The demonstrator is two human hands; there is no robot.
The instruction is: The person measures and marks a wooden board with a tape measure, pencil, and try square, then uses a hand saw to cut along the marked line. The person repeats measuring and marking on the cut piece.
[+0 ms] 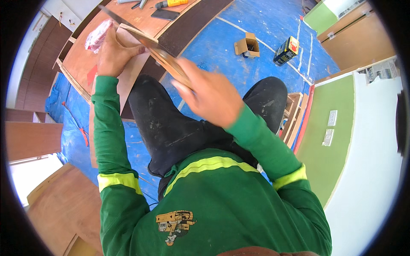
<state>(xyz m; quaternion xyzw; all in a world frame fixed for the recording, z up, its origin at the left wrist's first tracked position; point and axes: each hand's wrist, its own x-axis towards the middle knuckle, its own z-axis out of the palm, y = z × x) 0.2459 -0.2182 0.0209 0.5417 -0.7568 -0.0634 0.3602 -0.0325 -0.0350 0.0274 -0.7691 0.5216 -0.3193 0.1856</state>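
Observation:
My right hand (209, 94) grips the wooden handle (168, 62) of a handsaw, slightly smeared by motion. Its blade (113, 19) reaches up and left across a pale wooden piece (130, 34). My left hand (115, 53) is closed on that piece just below the blade, thumb toward the saw; the exact contact is partly hidden. Beside it lies a pink-and-white bundle (96, 36) on a wooden worktop (81, 55). A black phone (164, 14) and a yellow-black tube (168, 4) lie farther back on it.
A blue sheet (205, 47) covers the floor, with an open cardboard box (252, 45) and a dark can (286, 51). Timber pieces (292, 111) lie by a green-and-white wall (324, 162) at right. Wooden panels (60, 196) stand at lower left.

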